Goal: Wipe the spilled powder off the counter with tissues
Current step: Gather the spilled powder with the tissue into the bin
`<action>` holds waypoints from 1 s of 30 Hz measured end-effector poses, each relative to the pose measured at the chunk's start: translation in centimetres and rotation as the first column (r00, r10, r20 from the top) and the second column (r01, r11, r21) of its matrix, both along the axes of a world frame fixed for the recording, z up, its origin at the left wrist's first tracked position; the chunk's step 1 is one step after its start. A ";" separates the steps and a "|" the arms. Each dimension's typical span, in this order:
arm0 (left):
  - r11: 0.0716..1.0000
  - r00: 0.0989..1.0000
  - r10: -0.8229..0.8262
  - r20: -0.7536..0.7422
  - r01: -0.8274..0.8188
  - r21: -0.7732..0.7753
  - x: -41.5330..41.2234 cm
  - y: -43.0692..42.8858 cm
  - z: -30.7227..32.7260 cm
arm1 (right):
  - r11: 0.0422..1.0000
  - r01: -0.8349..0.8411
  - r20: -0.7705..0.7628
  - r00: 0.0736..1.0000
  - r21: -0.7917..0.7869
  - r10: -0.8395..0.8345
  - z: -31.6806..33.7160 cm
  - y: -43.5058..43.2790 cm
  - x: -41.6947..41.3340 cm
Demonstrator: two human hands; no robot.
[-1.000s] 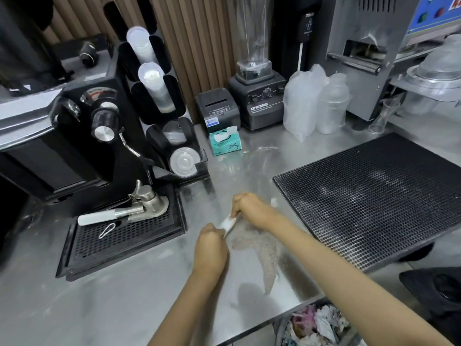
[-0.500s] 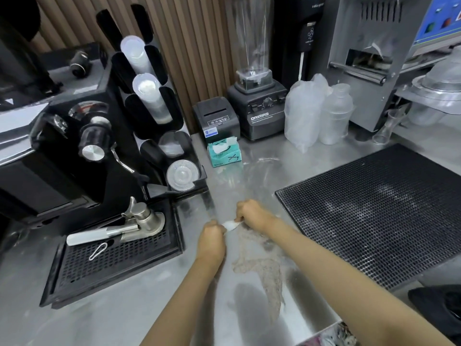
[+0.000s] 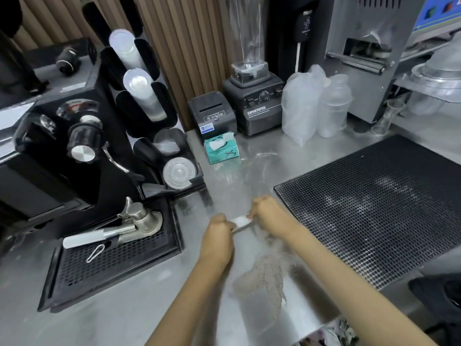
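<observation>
Two hands are holding one tissue at the spill
The left hand (image 3: 219,236) is curling around one end of the white tissue (image 3: 240,221) and the right hand (image 3: 269,211) is pinching the other, just beyond the far end of the brown powder (image 3: 262,278) lying on the steel counter (image 3: 224,176). A hasty sweep is risking scattering powder over the near edge or right into the black mat (image 3: 374,208)

Two hands show at centre: the left hand (image 3: 219,237) and the right hand (image 3: 269,211). There is one tissue (image 3: 240,221), one tissue box (image 3: 221,150), one powder patch (image 3: 262,278), one blender (image 3: 252,106), one printer (image 3: 212,115), one black mat (image 3: 374,203), one drip tray (image 3: 112,263) and one portafilter (image 3: 124,229).
</observation>
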State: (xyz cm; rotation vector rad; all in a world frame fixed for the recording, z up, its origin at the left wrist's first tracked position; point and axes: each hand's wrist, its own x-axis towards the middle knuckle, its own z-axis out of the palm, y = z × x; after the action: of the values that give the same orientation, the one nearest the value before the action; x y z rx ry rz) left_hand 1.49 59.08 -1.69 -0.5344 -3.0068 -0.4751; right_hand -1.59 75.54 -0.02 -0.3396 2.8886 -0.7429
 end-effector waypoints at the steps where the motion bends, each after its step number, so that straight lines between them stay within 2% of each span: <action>1: 1.000 0.998 -0.016 0.055 0.015 0.018 -1.4 0.3 0.3 | 0.999 0.041 0.004 0.999 0.002 -0.041 -0.3 0.1 -1.4; 3: 0.987 0.985 0.056 0.166 -0.079 0.139 -3.5 1.5 0.1 | 0.993 0.097 -0.010 0.995 0.072 -0.096 -1.1 0.7 -3.2; 4: 0.990 0.984 0.070 0.164 -0.088 0.109 -4.2 2.2 -0.5 | 0.988 0.113 -0.006 0.994 0.101 -0.113 -1.5 1.0 -3.5; 7: 0.934 0.939 0.197 0.284 -0.267 0.237 -3.5 3.9 -1.8 | 0.976 0.141 -0.011 0.990 0.165 -0.141 -2.1 1.5 -3.0; 9: 0.903 0.916 0.213 0.339 -0.317 0.290 -2.2 4.2 -1.6 | 0.969 0.123 -0.018 0.992 0.216 -0.122 -2.0 1.8 -1.5; 11: 0.928 0.939 0.170 0.300 -0.255 0.272 -0.5 3.5 -1.8 | 0.965 0.069 -0.037 0.997 0.254 -0.062 -2.2 2.1 1.0; 12: 0.961 0.969 0.115 0.218 -0.164 0.221 0.8 2.9 -2.1 | 0.963 0.043 -0.045 0.998 0.265 -0.032 -2.5 2.2 2.5; 14: 0.980 0.987 0.018 0.159 -0.049 0.193 3.5 1.6 -2.8 | 0.963 -0.008 -0.050 0.999 0.268 0.022 -3.0 2.0 5.8; 16: 0.989 0.990 -0.140 0.025 0.139 0.045 5.4 0.1 -3.4 | 0.964 -0.053 -0.030 0.998 0.260 0.063 -2.9 1.6 8.6; 17: 0.979 0.979 -0.203 0.032 0.203 -0.011 5.9 -0.4 -3.4 | 0.963 -0.074 -0.024 0.996 0.258 0.083 -2.6 1.3 9.6; 18: 0.978 0.975 -0.206 0.085 0.205 0.022 6.1 -0.6 -2.9 | 0.966 -0.079 -0.015 0.996 0.245 0.085 -2.2 1.1 9.8; 20: 0.989 0.976 -0.130 0.178 0.115 0.094 5.6 -0.1 -1.9 | 0.973 -0.053 -0.007 0.998 0.226 0.056 -0.7 1.0 9.0; 22: 0.950 0.943 0.035 0.330 -0.133 0.281 3.8 1.4 -0.6 | 0.975 0.003 -0.049 0.999 0.222 0.008 0.2 1.1 6.4; 23: 0.915 0.935 0.089 0.344 -0.214 0.343 2.3 2.2 -0.3 | 0.975 0.049 -0.090 0.996 0.217 -0.030 0.5 1.3 4.8; 26: 0.890 0.907 0.178 0.383 -0.314 0.330 -2.1 4.0 0.2 | 0.958 0.101 -0.097 0.992 0.268 -0.078 0.3 1.7 1.0; 30: 0.901 0.897 0.212 0.387 -0.333 0.278 -3.6 5.1 -0.7 | 0.930 0.141 -0.113 0.988 0.339 -0.108 -0.4 2.1 -0.2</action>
State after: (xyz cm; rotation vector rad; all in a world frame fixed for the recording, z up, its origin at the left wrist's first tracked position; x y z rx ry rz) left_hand -2.15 64.14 -2.39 0.0135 -3.1320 -1.1416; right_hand -1.78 77.60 -0.43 -0.1508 3.0729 -0.2240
